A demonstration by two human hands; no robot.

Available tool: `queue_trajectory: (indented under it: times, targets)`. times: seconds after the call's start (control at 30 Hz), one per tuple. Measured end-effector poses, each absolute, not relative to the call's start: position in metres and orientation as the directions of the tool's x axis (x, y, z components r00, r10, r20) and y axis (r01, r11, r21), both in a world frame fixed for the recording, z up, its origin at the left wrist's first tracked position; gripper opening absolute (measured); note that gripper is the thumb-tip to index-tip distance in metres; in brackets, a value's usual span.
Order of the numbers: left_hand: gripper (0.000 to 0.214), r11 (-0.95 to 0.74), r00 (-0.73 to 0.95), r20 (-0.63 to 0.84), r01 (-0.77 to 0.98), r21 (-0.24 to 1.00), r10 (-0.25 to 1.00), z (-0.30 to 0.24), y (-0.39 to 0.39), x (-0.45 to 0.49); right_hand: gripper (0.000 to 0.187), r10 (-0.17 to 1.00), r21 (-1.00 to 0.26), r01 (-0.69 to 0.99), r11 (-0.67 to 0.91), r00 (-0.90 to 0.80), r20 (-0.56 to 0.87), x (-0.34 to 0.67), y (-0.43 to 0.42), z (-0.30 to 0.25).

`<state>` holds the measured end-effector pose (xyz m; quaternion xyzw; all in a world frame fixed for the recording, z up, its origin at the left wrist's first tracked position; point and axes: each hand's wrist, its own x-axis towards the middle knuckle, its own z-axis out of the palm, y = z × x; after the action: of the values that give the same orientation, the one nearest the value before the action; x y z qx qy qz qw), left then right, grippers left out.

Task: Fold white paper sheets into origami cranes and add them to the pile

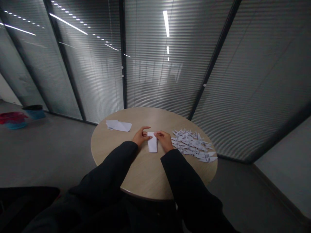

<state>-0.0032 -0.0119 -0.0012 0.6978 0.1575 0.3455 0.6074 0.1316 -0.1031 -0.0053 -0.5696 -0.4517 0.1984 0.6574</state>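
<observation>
Office meeting room: glazed partition walls (pixel 155 64) with grey horizontal slatted blinds and dark metal frames (pixel 123 55) surround a round, pale wood counter (pixel 138 174) on a smooth grey floor (pixel 48 155); long white ceiling strip lights (pixel 166 23) reflect in the glass.

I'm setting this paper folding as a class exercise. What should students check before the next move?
1. Left hand and right hand both at the folded white paper strip: ok.
2. Strip lying flat on the round wooden table: ok.
3. Strip's creases sharp and edges aligned: cannot tell, too small.
4. Loose white paper sheets to hand, beyond the left hand: ok.
5. Pile of folded paper cranes apart from the strip: ok.
</observation>
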Motion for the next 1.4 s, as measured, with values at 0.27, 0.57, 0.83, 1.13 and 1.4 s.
queue_trajectory:
  times: [0.27, 0.57, 0.83, 1.13, 1.4]
  targets:
    - [0.048, -0.05, 0.656, 0.163, -0.187, 0.981, 0.737, -0.006, -0.003, 0.0, 0.03, 0.767, -0.935, 0.228, 0.272, 0.535, 0.354, 0.131, -0.101, -0.006]
    - [0.043, -0.419, 0.555, 0.369, -0.04, 0.907, 0.746, -0.011, -0.003, -0.001, 0.031, 0.791, -0.937, 0.219, 0.274, 0.502, 0.349, 0.129, -0.1, -0.007]
    - [0.039, -0.647, 0.451, 0.541, 0.115, 0.754, 0.71, -0.004, -0.01, -0.006, 0.03, 0.826, -0.945, 0.188, 0.266, 0.462, 0.324, 0.125, -0.102, -0.006]
    - [0.035, -0.54, 0.536, 0.461, -0.01, 0.841, 0.708, -0.01, -0.004, -0.003, 0.031, 0.798, -0.944, 0.176, 0.277, 0.505, 0.329, 0.129, -0.101, -0.005]
    - [0.042, -0.378, 0.685, 0.344, -0.108, 0.92, 0.642, -0.016, -0.005, 0.002, 0.029, 0.759, -0.936, 0.189, 0.297, 0.549, 0.351, 0.132, -0.103, -0.004]
